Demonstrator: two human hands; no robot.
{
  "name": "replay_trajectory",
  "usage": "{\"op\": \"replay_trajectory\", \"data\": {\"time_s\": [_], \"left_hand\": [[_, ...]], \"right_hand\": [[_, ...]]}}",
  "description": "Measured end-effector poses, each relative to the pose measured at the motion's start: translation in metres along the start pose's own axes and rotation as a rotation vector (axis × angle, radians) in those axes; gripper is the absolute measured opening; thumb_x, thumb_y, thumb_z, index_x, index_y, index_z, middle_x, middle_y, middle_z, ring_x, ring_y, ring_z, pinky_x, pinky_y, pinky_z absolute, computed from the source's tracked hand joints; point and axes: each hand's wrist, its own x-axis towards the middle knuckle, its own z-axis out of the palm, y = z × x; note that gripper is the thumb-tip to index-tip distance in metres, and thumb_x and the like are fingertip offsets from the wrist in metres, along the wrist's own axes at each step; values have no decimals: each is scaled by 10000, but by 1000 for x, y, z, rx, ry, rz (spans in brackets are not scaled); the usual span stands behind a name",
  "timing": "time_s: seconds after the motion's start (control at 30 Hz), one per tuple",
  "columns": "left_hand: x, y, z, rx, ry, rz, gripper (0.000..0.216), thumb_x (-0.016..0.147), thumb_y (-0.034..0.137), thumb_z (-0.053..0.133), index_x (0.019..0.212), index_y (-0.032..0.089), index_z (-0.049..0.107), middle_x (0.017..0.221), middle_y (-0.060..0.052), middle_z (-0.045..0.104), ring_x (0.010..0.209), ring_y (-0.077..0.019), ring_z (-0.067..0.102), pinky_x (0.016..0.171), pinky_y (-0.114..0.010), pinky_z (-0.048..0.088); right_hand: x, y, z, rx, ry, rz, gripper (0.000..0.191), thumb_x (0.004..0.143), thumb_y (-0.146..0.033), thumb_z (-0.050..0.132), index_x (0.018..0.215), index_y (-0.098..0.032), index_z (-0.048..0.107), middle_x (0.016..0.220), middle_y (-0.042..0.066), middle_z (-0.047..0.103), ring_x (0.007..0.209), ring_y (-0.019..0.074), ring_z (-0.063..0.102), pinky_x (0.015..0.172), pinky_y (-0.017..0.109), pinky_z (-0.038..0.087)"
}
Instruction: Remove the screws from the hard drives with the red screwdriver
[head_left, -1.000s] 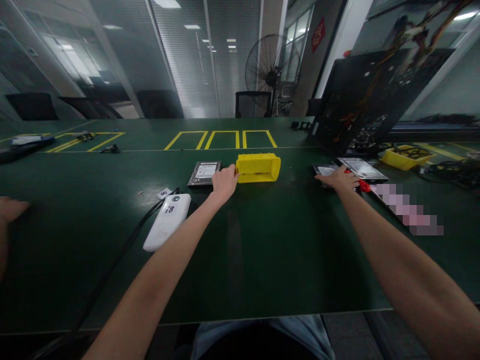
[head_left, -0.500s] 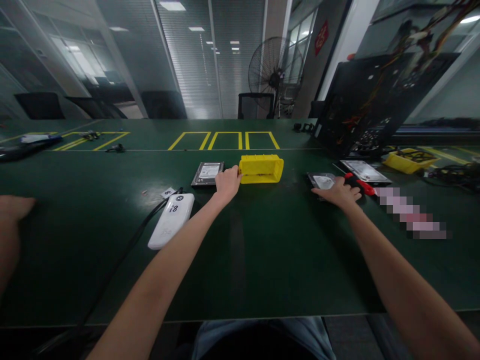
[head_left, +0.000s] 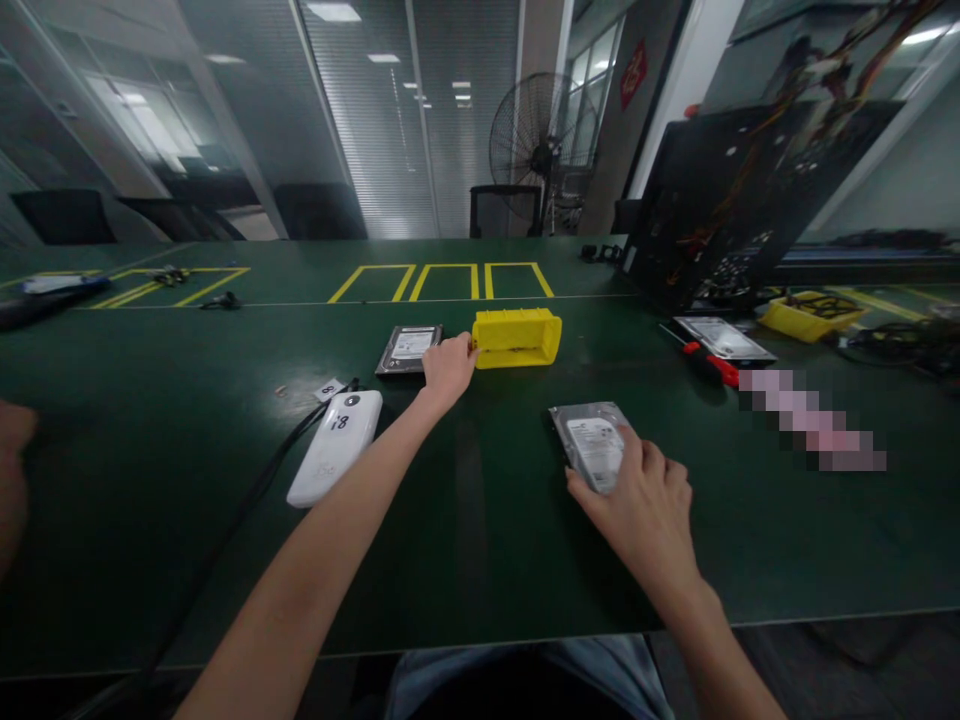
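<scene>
My left hand [head_left: 448,367] is stretched far across the green table [head_left: 480,520], its fingers closed on the left end of a yellow plastic bin [head_left: 517,337]. A hard drive [head_left: 409,348] lies flat just left of that hand. My right hand [head_left: 645,500] is close to me and grips a second, silver hard drive [head_left: 592,440] by its near edge. That drive lies flat on the table or just above it; I cannot tell which.
A white device marked 18 [head_left: 334,444] with a black cable lies at the left. A red-handled screwdriver [head_left: 705,362], a third drive [head_left: 724,338], another yellow bin [head_left: 806,315] and an open computer case [head_left: 742,200] are at the right. Another person's hand [head_left: 11,440] shows at the left edge.
My right hand has taken a hard drive from beside the screwdriver and pulled it toward me, to the middle of the table. My left hand has stayed on the yellow bin.
</scene>
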Motion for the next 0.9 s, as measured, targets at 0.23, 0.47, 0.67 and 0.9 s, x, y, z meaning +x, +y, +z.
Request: {"op": "replay_trajectory", "data": {"time_s": [0.23,0.47,0.67,0.9], "left_hand": [[2,0,3,1,-9,-39,177,911,354,502,984,217,587,990,-53,698,899,-254,649,716,-350,501],[3,3,10,28,-17,-62,200,931,338,455,1046,209,555,1037,-87,679,955,-278,634,755,-375,477],[5,4,17,27,22,-51,186,935,312,436,1035,192,537,1027,-101,681,953,-290,633,778,-392,455],[7,-2,23,-56,53,-75,167,938,320,435,1026,225,540,1044,-68,678,974,-261,628,797,-377,443]], "right_hand": [[7,-63,-9,25,-131,-131,780,791,-563,451,1421,-117,333,1246,235,463,1080,394,460,862,453,335],[45,-90,0,-67,-201,-121,866,766,-650,405,1451,-135,281,1276,270,435,1133,406,422,854,444,299],[72,-109,8,-102,-298,-58,863,750,-692,380,1456,-208,265,1283,258,430,1100,407,418,780,431,301],[81,-117,14,-121,-303,-32,842,750,-712,349,1440,-232,292,1280,247,433,1086,398,416,767,412,288]]}}
